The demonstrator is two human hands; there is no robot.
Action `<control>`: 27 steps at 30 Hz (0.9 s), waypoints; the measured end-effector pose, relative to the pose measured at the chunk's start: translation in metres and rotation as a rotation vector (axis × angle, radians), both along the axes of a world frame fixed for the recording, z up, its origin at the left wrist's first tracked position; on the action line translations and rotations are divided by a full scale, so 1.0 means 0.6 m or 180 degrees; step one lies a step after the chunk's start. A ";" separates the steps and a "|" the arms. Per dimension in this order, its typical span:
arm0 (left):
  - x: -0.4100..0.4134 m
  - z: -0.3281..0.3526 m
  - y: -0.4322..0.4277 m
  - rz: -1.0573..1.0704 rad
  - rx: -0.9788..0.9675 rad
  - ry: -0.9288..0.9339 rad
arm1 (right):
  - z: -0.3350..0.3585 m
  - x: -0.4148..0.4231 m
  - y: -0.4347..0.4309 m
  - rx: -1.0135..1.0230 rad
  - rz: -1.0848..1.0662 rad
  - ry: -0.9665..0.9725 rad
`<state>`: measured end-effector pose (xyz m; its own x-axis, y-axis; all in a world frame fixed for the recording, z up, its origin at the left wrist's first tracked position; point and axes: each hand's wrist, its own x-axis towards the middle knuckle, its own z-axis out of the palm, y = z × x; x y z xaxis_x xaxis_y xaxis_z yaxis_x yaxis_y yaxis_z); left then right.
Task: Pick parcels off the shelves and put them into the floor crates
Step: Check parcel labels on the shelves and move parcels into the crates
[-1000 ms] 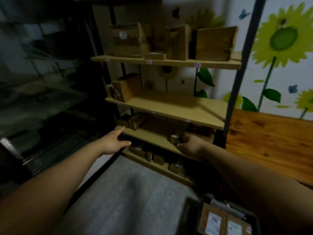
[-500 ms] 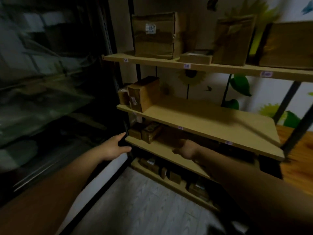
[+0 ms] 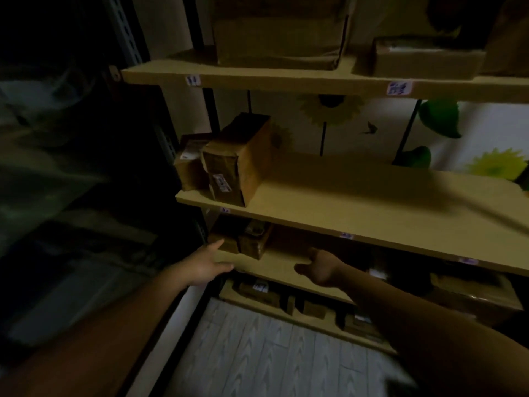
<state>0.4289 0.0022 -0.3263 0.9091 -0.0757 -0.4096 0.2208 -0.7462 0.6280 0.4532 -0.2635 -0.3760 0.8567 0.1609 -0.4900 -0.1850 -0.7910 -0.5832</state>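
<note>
My left hand (image 3: 204,266) is open, its fingers stretched toward two small brown parcels (image 3: 249,239) at the left end of the lower shelf (image 3: 280,267); the fingertips are just short of them. Over the same shelf, right of the parcels, my right hand (image 3: 320,267) hovers with loosely curled fingers and holds nothing that I can see. A taller taped parcel (image 3: 243,167) with a label stands on the middle shelf (image 3: 357,204), with a smaller parcel (image 3: 190,164) beside it. No floor crate is in view.
The top shelf (image 3: 286,80) carries a large box (image 3: 280,30) and a flat parcel (image 3: 426,58). Several small parcels (image 3: 260,290) sit on the bottom shelf near the grey floor (image 3: 272,353). A dark rack (image 3: 71,196) stands at the left. The scene is dim.
The view has moved closer and left along the shelves, and the floor crate has left the frame. My right hand moved left, away from a small parcel on the lower shelf.
</note>
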 end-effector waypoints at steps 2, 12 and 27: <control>0.065 -0.043 0.021 0.0053 0.0029 0.0083 | -0.038 0.053 0.020 -0.0012 -0.0058 0.0038; 0.311 -0.282 0.112 0.0039 -0.0046 0.0340 | -0.236 0.224 0.146 -0.0185 -0.0387 0.0157; 0.485 -0.523 0.073 -0.0258 -0.0735 -0.0046 | -0.418 0.361 0.262 0.0785 -0.1087 -0.0175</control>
